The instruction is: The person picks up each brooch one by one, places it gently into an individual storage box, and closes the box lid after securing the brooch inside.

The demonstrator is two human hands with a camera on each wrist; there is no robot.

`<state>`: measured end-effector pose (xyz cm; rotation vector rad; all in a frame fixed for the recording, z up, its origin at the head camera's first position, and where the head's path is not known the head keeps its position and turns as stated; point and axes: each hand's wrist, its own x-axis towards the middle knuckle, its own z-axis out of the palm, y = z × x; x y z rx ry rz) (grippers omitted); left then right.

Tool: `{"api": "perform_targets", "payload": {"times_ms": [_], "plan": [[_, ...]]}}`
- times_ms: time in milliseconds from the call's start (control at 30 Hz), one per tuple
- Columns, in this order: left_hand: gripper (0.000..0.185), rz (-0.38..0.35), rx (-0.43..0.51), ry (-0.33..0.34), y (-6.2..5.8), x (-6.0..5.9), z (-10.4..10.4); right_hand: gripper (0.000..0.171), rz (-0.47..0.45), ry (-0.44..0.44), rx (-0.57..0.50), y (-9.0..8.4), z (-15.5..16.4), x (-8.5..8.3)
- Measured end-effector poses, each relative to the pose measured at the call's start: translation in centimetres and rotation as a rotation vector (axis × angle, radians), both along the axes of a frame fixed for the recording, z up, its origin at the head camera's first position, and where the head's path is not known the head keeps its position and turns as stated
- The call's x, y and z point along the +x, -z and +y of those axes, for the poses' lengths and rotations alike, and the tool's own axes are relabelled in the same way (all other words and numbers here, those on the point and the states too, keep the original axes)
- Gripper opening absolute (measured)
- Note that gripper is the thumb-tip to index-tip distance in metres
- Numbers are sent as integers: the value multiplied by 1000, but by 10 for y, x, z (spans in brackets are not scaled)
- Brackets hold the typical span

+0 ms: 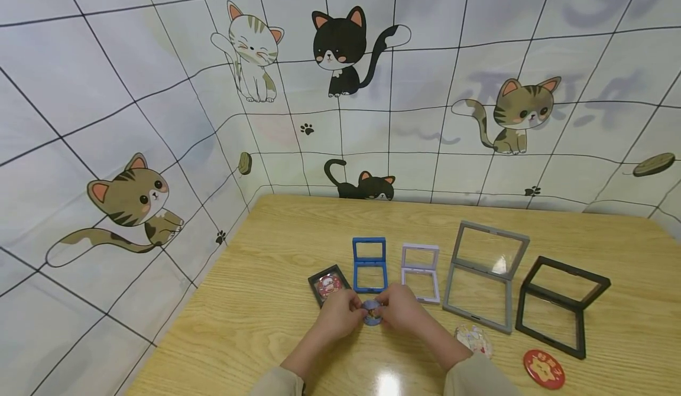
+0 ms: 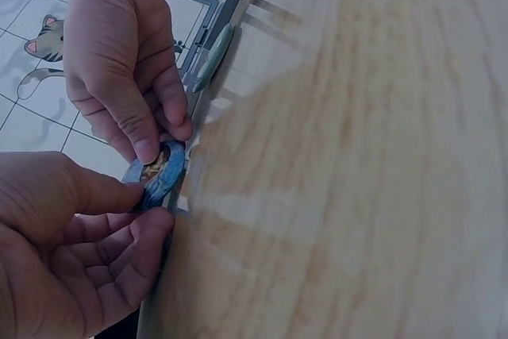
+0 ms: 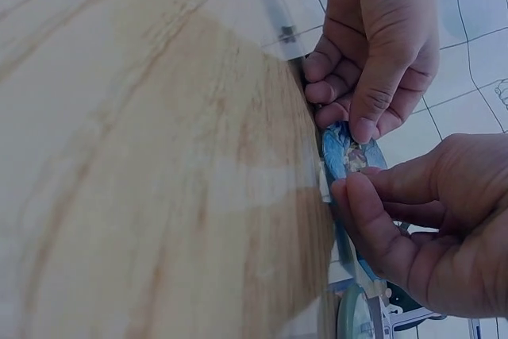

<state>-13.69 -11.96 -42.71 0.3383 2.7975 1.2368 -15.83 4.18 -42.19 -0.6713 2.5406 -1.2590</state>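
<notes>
Both hands meet over the wooden table and pinch a small round blue badge between thumbs and fingertips. My left hand holds its left edge and my right hand its right edge. In the left wrist view the left hand grips the blue badge from below while the right hand pinches it from above. In the right wrist view the right hand holds the blue badge from below and the left hand from above. The badge is just in front of an open blue frame case.
A small black case with a red badge inside lies left of the blue one. To the right stand open a lilac case, a grey case and a large black case. A pale badge and a red badge lie near the front right.
</notes>
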Motion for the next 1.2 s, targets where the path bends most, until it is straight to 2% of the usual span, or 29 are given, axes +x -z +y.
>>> {"api": "perform_targets", "payload": {"times_ms": [167,300,467,800,1000,1200], "plan": [[7,-31,67,-32,-3,-1,2,13,-15,54,20,-1,-1,-5],[6,-1,67,-61,-4,-3,4,10,-5,115,23,-2,-3,-7],[6,35,58,-100,-6,-9,6,8,-35,173,-12,-4,-4,-11],[8,63,51,-176,-11,-27,10,10,-123,298,-112,-8,-8,-25],[9,62,50,-186,-15,-38,13,6,-108,361,-196,-7,-9,-33],[11,51,10,-240,-13,-50,15,3,-83,396,-173,-5,-12,-42]]}}
